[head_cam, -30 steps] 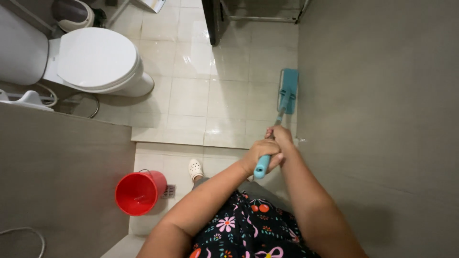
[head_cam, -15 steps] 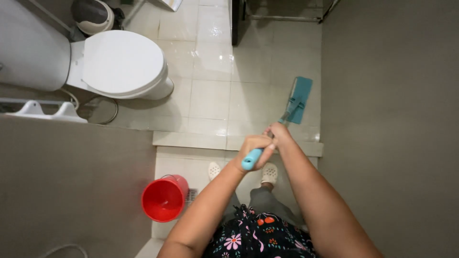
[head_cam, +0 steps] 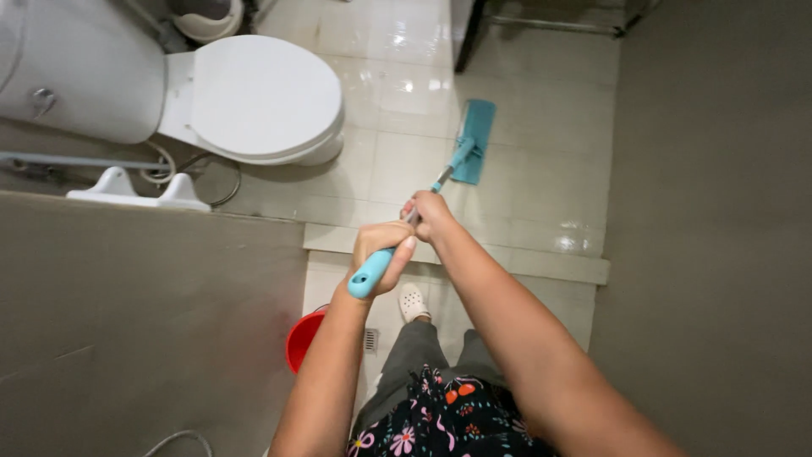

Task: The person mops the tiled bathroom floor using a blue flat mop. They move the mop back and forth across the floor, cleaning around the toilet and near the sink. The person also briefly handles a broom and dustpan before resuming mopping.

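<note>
Both hands grip a mop (head_cam: pixel 427 199) by its handle. The left hand (head_cam: pixel 382 252) has its fingers clamped around the teal grip at the near end of the handle; the right hand (head_cam: pixel 430 214) sits just beyond it, touching it, fingers wrapped shut on the metal shaft. The shaft slants away to the far right, and the flat teal mop head (head_cam: pixel 474 140) lies on the pale tiled floor (head_cam: pixel 541 195) in the middle of the scene.

No packages, labels or signs can be made out.

A grey wall (head_cam: pixel 710 254) runs the whole right side, and a second grey partition (head_cam: pixel 144 322) fills the near left, so the open floor is a lane between them (the mop head lies well clear of both). A low tiled step (head_cam: pixel 558 264) crosses the floor just beyond the hands. To the far left stands a white toilet (head_cam: pixel 254 97) with its lid down, well apart from the mop head. A dark post (head_cam: pixel 468 34) rises at the far edge.

A red bucket (head_cam: pixel 302 338) sits near left, under the left forearm; its contents are hidden. A white shoe (head_cam: pixel 412 301) shows beside it.
</note>
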